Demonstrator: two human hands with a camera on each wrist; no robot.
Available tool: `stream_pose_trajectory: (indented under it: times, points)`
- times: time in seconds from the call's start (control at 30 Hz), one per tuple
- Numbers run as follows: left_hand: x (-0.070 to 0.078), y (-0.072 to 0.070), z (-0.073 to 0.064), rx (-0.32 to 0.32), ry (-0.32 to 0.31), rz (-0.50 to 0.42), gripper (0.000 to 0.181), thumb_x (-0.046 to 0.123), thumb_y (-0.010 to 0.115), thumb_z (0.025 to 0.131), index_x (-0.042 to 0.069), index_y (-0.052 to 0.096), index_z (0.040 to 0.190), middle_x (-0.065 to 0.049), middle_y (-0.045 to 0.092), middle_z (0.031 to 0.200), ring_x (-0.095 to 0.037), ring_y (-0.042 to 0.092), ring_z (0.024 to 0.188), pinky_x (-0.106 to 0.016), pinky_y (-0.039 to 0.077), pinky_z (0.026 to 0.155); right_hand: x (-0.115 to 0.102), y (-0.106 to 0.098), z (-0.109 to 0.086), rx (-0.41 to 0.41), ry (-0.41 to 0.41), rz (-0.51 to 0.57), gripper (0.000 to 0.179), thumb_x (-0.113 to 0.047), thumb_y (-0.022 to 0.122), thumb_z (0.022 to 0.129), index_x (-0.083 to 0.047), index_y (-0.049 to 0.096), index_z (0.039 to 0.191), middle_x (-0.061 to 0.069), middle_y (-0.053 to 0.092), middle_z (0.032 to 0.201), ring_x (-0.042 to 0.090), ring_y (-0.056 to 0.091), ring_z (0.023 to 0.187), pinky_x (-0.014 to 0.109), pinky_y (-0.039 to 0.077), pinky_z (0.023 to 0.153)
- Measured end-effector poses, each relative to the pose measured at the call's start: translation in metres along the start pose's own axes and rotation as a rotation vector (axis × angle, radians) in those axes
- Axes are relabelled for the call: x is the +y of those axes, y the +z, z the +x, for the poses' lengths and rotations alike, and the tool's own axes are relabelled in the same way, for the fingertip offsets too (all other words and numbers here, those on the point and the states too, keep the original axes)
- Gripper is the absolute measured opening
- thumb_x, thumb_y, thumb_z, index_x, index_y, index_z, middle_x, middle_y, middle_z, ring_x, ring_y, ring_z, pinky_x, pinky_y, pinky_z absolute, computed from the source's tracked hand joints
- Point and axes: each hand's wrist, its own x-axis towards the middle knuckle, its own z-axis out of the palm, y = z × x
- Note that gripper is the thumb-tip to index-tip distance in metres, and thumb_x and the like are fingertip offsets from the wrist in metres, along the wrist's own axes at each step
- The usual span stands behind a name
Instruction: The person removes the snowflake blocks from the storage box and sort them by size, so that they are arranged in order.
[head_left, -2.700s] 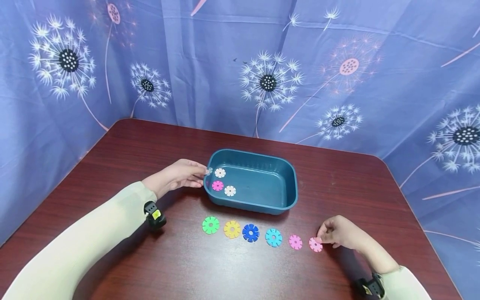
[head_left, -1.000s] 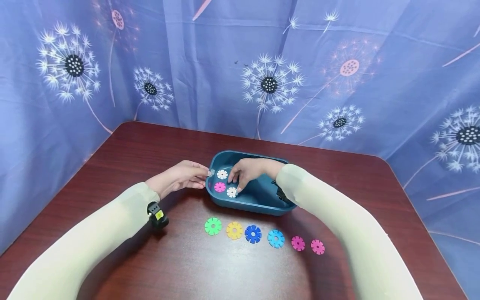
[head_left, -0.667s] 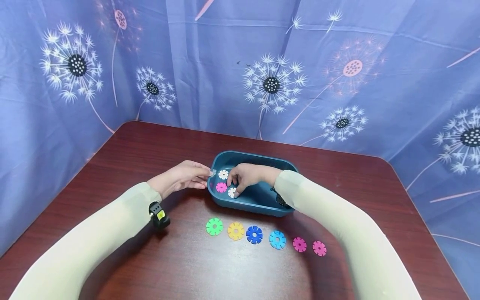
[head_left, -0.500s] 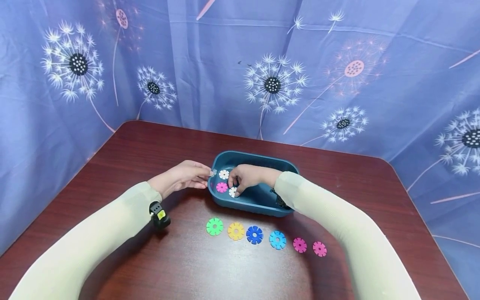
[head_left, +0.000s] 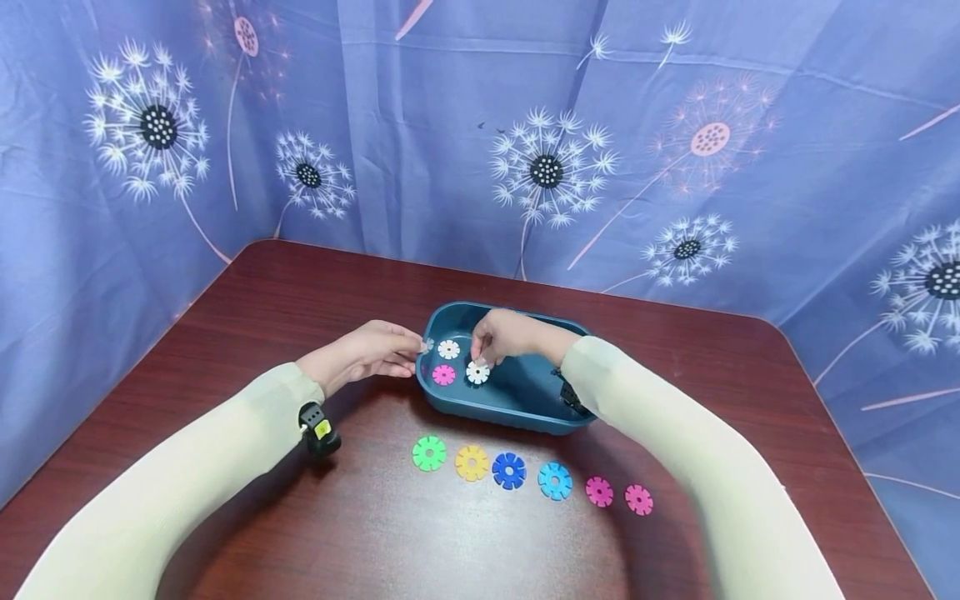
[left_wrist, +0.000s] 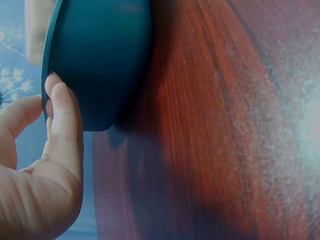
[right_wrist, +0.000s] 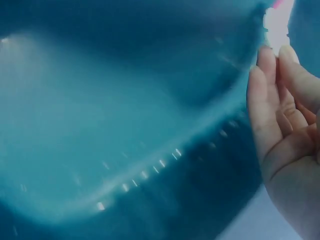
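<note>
A teal plastic basin (head_left: 498,415) stands on the table. My left hand (head_left: 375,350) pinches its left rim; in the left wrist view the fingers (left_wrist: 65,115) lie outside the wall and the thumb reaches over the rim. Inside the basin my right hand (head_left: 506,333) pinches a white notched disc (head_left: 477,372) between thumb and fingertips, and the right wrist view has this white disc (right_wrist: 276,30) too, held clear of the basin floor. Another white disc (head_left: 448,349) and a magenta disc (head_left: 444,375) lie at the basin's left end.
In front of the basin runs a row of notched discs: green (head_left: 429,453), yellow (head_left: 472,462), dark blue (head_left: 509,471), light blue (head_left: 555,481) and two pink discs (head_left: 599,492). A blue dandelion curtain (head_left: 420,150) hangs behind the wooden table (head_left: 360,500).
The right hand has moved from a pink disc at the row's right end into the basin, taken hold of a white disc and lifted it. The left hand has stayed at the rim.
</note>
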Motion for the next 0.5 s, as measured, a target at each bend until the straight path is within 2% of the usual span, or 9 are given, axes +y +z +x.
stream_pose_trajectory:
  times: [0.13, 0.23, 0.5]
  points:
    - [-0.001, -0.001, 0.000, 0.001, 0.002, 0.005, 0.043, 0.013, 0.058, 0.103, -0.010, 0.052, 0.139, -0.005, 0.068, 0.090, -0.006, 0.066, 0.065, -0.016, 0.062, 0.064, -0.007, -0.016, -0.016, 0.060, -0.001, 0.031, 0.005, -0.003, 0.072, 0.093, 0.001, 0.076, 0.094, 0.014, 0.077, 0.088, 0.021, 0.074, 0.077, 0.029, 0.065, 0.074]
    - [-0.001, -0.001, 0.000, 0.001, 0.002, 0.003, 0.043, 0.013, 0.058, 0.103, -0.010, 0.053, 0.138, -0.005, 0.068, 0.090, -0.006, 0.066, 0.065, -0.016, 0.062, 0.064, -0.013, -0.026, -0.035, 0.104, 0.005, 0.063, 0.006, -0.006, 0.074, 0.092, -0.002, 0.077, 0.095, 0.010, 0.077, 0.085, 0.029, 0.074, 0.082, 0.029, 0.063, 0.074]
    - [0.000, 0.000, 0.000, -0.010, 0.006, -0.004, 0.043, 0.012, 0.058, 0.103, -0.011, 0.052, 0.139, -0.003, 0.067, 0.086, -0.006, 0.066, 0.063, -0.016, 0.061, 0.063, -0.017, -0.029, -0.101, 0.201, 0.003, 0.065, 0.006, -0.012, 0.073, 0.094, -0.007, 0.077, 0.095, 0.003, 0.076, 0.084, 0.011, 0.066, 0.078, 0.028, 0.057, 0.074]
